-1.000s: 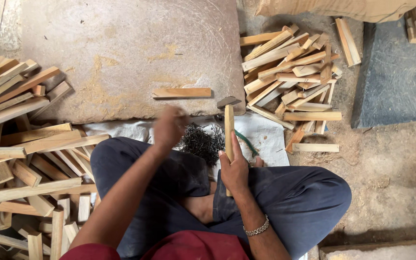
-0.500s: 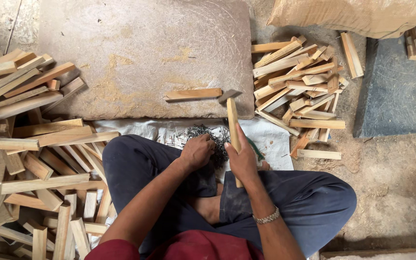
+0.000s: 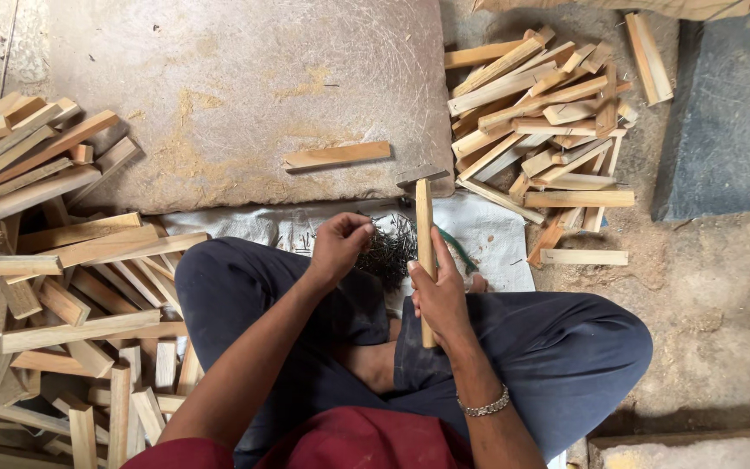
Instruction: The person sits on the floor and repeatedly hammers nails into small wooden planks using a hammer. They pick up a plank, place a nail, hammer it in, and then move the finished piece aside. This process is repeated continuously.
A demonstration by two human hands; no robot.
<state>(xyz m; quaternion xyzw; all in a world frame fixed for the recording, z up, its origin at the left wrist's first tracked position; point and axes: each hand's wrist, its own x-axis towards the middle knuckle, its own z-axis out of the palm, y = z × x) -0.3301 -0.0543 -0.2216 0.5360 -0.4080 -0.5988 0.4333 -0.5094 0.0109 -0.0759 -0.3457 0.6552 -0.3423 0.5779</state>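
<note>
I sit cross-legged in dark blue trousers. My right hand [image 3: 438, 295] grips the wooden handle of a hammer [image 3: 424, 227], held upright, its metal head near the edge of a stone slab [image 3: 219, 95]. My left hand [image 3: 338, 245] is curled, fingers pinched together at a dark pile of nails [image 3: 390, 246] on a white woven sack [image 3: 488, 234] in front of my knees; whether it holds a nail is hidden. One short wooden strip [image 3: 337, 155] lies flat on the slab just beyond.
A big heap of wooden strips [image 3: 54, 260] spreads on my left. Another heap of cut strips [image 3: 540, 113] lies at the right of the slab. A dark grey block [image 3: 726, 122] sits further right on the dusty ground.
My left hand has come down from above my knee to the nail pile. The hammer stays upright in my right hand, and my view has shifted slightly.
</note>
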